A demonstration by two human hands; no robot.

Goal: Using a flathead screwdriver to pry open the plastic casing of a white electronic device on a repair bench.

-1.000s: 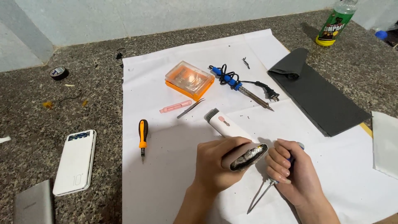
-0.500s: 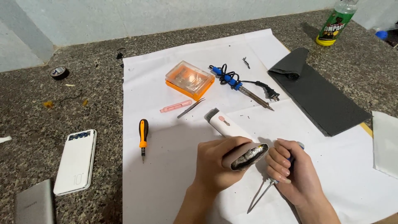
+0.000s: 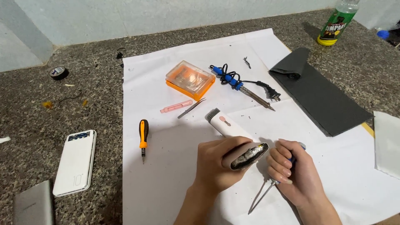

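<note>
My left hand grips a white hair trimmer around its lower body, with the trimmer's comb end pointing away and its opened, dark bottom end facing my right hand. My right hand is closed around a thin screwdriver with a blue handle, whose metal shaft points down and to the left onto the white paper sheet. The two hands sit close together, almost touching at the trimmer's open end.
On the paper lie an orange-and-black screwdriver, a pink tool, tweezers, an orange bit case and a blue soldering iron. A dark mat lies right. A white power bank and grey device lie left; a green bottle stands far right.
</note>
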